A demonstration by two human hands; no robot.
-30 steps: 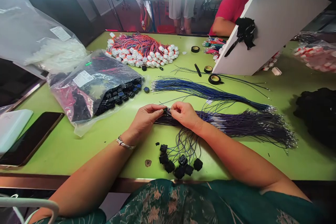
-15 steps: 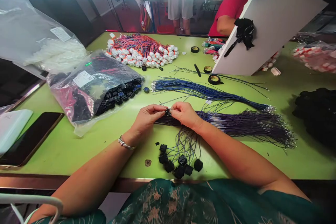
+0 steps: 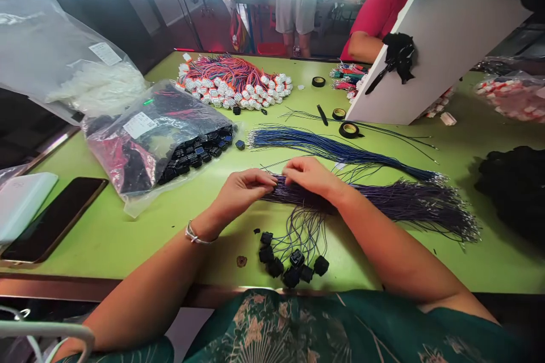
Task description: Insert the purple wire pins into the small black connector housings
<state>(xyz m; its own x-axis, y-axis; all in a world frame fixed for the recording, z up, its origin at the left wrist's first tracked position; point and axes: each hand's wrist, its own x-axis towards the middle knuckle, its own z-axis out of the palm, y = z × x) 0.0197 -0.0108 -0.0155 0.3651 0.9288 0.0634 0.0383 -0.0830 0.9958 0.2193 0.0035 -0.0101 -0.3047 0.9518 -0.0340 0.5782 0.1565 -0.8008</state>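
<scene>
My left hand (image 3: 248, 188) is closed in a pinch, with a small black connector (image 3: 275, 186) at its fingertips, mostly hidden by them. A short gap to the right, my right hand (image 3: 310, 174) has its thumb and fingers drawn together; whatever is between them is too small to make out. Both hands are over a bundle of dark purple wires (image 3: 400, 204) with metal terminals at the right end. Below them lie several black connectors (image 3: 292, 277) joined to thin wires. A bundle of blue wires (image 3: 315, 144) rests just beyond my hands.
A clear bag (image 3: 140, 153) of black connectors lies at left, with a loose connector (image 3: 240, 144) beside it. Farther back are white-ended harnesses (image 3: 238, 88), tape rolls (image 3: 349, 130) and a white panel (image 3: 434, 39). A phone (image 3: 53, 218) lies far left. A person in red sits behind the panel.
My hands have come apart from their meeting point. The right hand has moved slightly right and up, and the left hand stays near its place with fingers pinched.
</scene>
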